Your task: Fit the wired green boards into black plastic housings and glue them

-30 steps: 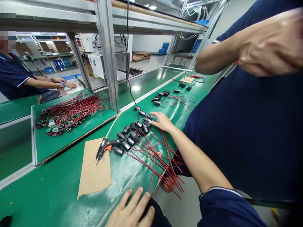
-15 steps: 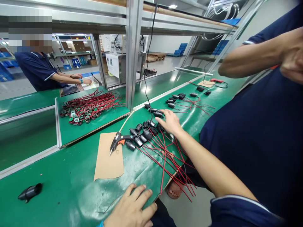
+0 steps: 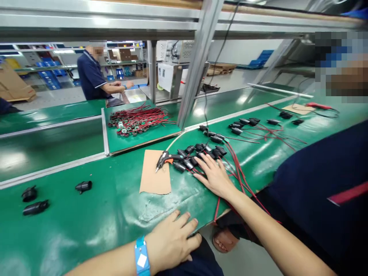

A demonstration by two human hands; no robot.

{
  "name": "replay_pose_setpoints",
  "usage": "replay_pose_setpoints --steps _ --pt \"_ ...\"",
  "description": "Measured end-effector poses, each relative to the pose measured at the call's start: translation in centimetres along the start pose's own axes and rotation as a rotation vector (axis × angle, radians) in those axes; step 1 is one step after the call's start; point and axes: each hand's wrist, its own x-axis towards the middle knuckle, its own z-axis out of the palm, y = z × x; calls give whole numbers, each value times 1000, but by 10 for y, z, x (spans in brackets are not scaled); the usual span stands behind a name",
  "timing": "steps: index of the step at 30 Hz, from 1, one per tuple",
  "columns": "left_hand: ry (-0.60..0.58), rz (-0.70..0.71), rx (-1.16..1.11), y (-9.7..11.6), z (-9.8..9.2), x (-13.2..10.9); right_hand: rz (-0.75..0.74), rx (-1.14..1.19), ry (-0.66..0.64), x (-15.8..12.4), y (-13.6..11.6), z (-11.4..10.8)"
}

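Observation:
My right hand (image 3: 215, 177) is stretched over a cluster of black cylindrical connectors (image 3: 179, 166) with red wires (image 3: 237, 166) attached. Its fingers are apart, the tips touching or just above the near connectors; I cannot tell which. Near the table's front edge rests my left hand (image 3: 175, 239), palm down with fingers spread, wearing a blue wrist strap (image 3: 141, 256). A black glue gun (image 3: 165, 158) with an orange trigger lies between the cluster and a cardboard piece (image 3: 155, 182), its nozzle over the cardboard.
Loose black connectors (image 3: 83, 186) lie on the green table (image 3: 109, 214) at left. A pile of red-wired round parts (image 3: 138, 120) occupies a raised board. A metal post (image 3: 198, 65) stands behind. A co-worker (image 3: 322, 168) is close on the right; another person (image 3: 92, 73) works across.
The view has turned left, bringing more connectors into sight. My right hand has drawn back from the farther connectors to the cluster's near side. My left hand stays at the table edge.

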Motion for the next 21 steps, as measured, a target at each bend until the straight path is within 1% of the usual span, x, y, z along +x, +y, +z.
replay_pose_setpoints --steps 3,4,5,6,7,8,9,10,12,14,16,17,19,21 --pt "35 12 -21 -4 -9 -23 -54 33 38 2 16 10" --pt "52 -8 -28 -9 -13 -33 -68 29 82 4 19 12" --pt "69 -65 -27 -16 -19 -43 -90 25 149 8 18 14" --pt "82 -178 -12 -26 -26 -56 -121 30 178 13 14 14" --pt "93 -333 13 -38 -34 -69 -149 52 232 18 6 12" --pt "105 -520 52 -52 -43 -85 -189 84 274 23 -8 7" --pt "112 -761 102 -67 -53 -101 -242 121 297 27 -26 1" --pt "129 -923 147 -82 -64 -119 -299 161 306 31 -48 -7" --pt "164 -1149 222 -108 -82 -156 -425 239 297 36 -96 -24" --pt "199 -1331 279 -125 -95 -193 -548 302 288 42 -138 -35" --pt "228 -1486 325 -130 -101 -227 -629 345 264 49 -166 -40" --pt "239 -1556 341 -129 -101 -241 -653 358 240 53 -174 -40" --pt "256 -1676 356 -125 -97 -263 -674 377 183 61 -182 -38" --pt "261 -1728 348 -122 -89 -271 -658 390 123 67 -184 -35"
